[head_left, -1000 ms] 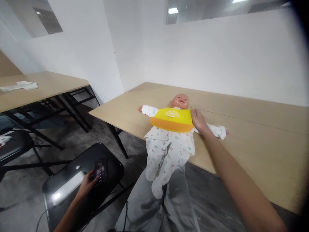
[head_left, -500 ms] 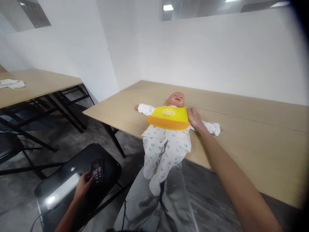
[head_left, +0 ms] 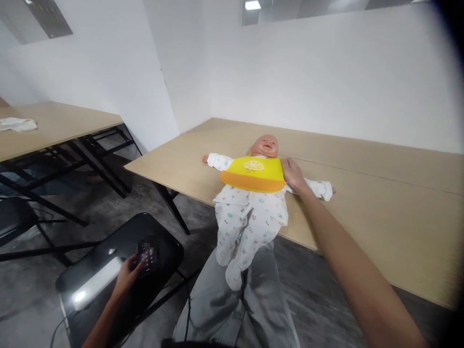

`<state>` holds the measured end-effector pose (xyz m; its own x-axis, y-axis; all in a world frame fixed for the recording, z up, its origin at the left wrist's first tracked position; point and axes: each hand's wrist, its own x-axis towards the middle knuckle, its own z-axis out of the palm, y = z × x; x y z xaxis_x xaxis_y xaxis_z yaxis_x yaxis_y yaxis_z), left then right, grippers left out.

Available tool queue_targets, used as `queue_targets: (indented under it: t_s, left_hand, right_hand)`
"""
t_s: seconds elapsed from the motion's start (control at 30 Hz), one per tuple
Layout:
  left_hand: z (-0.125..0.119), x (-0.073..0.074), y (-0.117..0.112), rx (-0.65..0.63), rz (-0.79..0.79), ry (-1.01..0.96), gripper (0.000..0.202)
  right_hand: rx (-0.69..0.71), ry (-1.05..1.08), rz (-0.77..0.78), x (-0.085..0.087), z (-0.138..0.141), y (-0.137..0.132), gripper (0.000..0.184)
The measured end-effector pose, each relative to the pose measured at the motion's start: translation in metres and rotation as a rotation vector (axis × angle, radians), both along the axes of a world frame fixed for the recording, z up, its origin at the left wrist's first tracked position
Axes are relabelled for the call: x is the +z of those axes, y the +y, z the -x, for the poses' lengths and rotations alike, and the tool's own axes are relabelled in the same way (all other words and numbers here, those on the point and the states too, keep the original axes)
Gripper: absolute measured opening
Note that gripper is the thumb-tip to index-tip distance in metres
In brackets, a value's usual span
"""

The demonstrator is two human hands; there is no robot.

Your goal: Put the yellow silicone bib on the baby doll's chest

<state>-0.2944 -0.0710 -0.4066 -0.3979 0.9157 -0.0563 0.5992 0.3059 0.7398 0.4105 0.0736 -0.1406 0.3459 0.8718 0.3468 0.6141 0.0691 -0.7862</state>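
currently the right hand (head_left: 294, 176) lies on the shoulder of the doll (head_left: 253, 212), touching the yellow bib (head_left: 253, 173), grip flat and apart; steadying seems the step in hand. the doll lies at the tabletop (head_left: 362, 203) edge, legs overhanging. the left hand (head_left: 126, 275) clasps a phone (head_left: 147, 256) on a chair (head_left: 108, 251).

Doll (head_left: 250, 212): baby figure in a white printed sleepsuit, on its back at the near edge of the table (head_left: 380, 208), arms spread, legs hanging over the edge onto grey trousers (head_left: 224, 309).
Bib (head_left: 253, 172): yellow with an orange lower rim and a lemon print, across the doll's chest.
Right hand (head_left: 293, 176): laid flat on the doll's sleeve, fingers (head_left: 286, 165) touching the bib's side edge.
Left hand (head_left: 125, 275): closed around a phone (head_left: 147, 256) above the seat of a black chair (head_left: 166, 246).
Second table (head_left: 61, 125): to the left, bearing a white cloth (head_left: 16, 124).
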Motion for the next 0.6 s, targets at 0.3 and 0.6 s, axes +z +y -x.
queue_targets:
  t_s: [0.3,0.6]
  left_hand:
    - [-0.009,0.003,0.013,0.184,0.103,0.048,0.065]
    - [-0.016,0.004,0.016,0.230,0.184,0.067,0.078]
  right_hand:
    - [-0.013,-0.015,0.011,-0.002,-0.002,0.002,0.066]
    - [-0.015,-0.026,0.007,0.000,0.000,0.000,0.064]
